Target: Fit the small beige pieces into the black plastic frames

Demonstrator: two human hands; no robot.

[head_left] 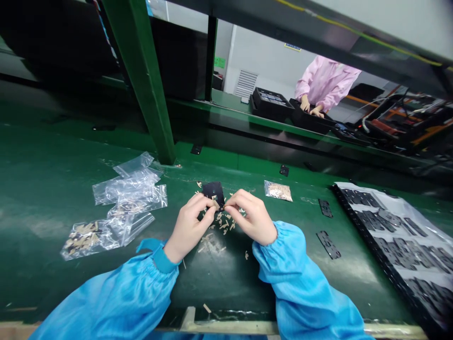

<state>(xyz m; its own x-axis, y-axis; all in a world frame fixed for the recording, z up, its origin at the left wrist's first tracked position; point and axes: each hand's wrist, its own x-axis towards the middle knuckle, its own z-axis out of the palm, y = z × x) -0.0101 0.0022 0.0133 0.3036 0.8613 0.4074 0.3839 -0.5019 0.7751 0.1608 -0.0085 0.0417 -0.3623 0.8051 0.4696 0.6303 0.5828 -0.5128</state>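
Observation:
My left hand is closed in a pinch on a small tan piece that shows at its fingertips. Close beside it, my right hand has thumb and forefinger pressed together; whatever is between them is too small to make out. Just beyond both sets of fingertips lies a black rectangular pad. Loose tan pieces are scattered on the green table around and below the hands.
Clear plastic bags lie at left, one with tan pieces. A small filled bag sits right of centre. Black plates lie near a tray of similar plates. A green post rises behind. Across the bench, a person in pink works.

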